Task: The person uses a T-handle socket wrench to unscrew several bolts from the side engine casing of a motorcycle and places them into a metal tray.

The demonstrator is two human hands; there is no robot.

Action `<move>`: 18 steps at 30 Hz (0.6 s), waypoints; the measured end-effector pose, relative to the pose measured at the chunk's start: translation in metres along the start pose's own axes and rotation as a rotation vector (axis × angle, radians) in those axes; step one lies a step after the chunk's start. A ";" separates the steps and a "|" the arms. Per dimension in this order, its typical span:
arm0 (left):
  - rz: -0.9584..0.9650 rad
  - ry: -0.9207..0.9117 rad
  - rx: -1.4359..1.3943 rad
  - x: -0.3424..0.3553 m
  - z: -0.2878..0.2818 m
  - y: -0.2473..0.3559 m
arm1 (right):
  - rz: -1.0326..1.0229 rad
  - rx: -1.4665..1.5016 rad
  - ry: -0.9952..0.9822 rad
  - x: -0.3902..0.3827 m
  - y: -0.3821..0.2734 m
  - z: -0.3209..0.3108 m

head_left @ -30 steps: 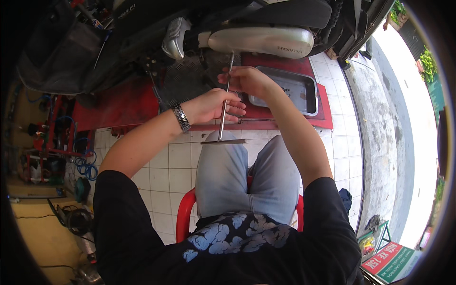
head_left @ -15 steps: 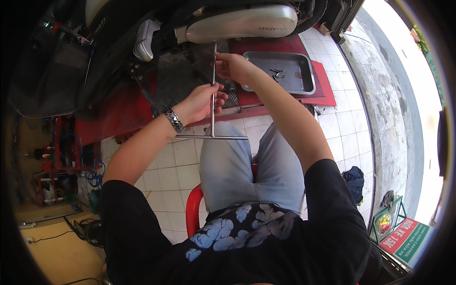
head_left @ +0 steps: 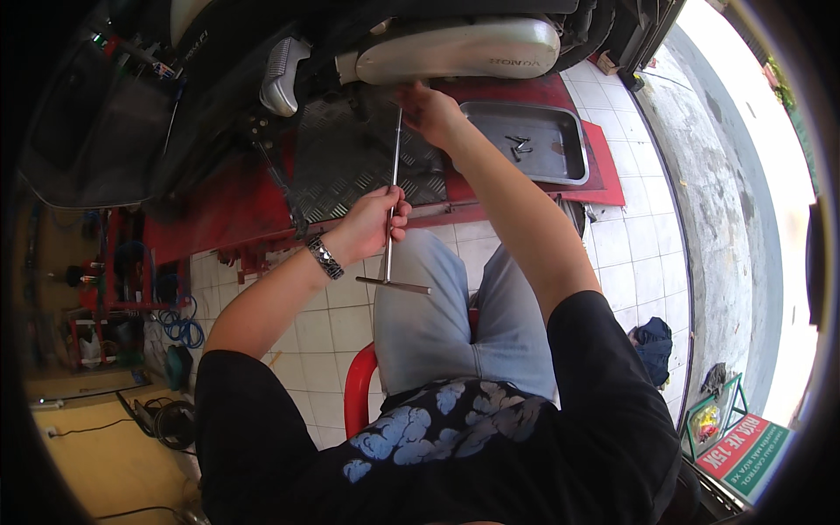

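Note:
My left hand [head_left: 378, 226] is closed round the shaft of a long metal T-handle wrench [head_left: 395, 162], whose crossbar hangs over my left knee. The shaft points away from me, toward the underside of the motorbike's silver cover [head_left: 459, 52]. By the far end of the wrench, just below that cover, is my right hand [head_left: 430, 112]. Its fingers are smeared by motion, and I cannot tell whether they touch the tool. Beside my right forearm, a grey metal tray [head_left: 560, 171] holds several small dark bolts [head_left: 518, 147].
The motorbike's silver footrest [head_left: 284, 79] juts out at the upper left. Below the bike lies a red lift platform [head_left: 219, 214] with a dark tread plate [head_left: 337, 171]. A red chair [head_left: 357, 385] is under me on white floor tiles [head_left: 319, 337]. Dark cloth [head_left: 652, 350] lies at right.
The T-handle wrench has come toward me with my left hand, and its crossbar has turned. My right hand has shifted slightly away from me, off the shaft's middle toward the cover.

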State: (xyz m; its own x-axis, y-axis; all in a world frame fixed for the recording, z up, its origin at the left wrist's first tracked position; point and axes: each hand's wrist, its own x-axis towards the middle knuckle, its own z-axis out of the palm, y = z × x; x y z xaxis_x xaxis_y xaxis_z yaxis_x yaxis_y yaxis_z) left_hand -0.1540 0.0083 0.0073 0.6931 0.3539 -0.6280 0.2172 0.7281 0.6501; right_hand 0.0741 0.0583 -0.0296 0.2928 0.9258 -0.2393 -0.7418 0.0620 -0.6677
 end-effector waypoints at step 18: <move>0.070 -0.056 -0.218 -0.049 -0.010 -0.055 | -0.031 -0.338 0.301 -0.050 0.000 -0.043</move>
State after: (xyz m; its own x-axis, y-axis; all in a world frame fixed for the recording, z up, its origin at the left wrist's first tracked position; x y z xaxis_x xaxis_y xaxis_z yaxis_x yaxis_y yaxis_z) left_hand -0.2068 -0.0431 -0.0024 0.7397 0.3796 -0.5556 0.0176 0.8145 0.5798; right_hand 0.0859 -0.0039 -0.0478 0.5112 0.7728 -0.3761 -0.5060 -0.0831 -0.8585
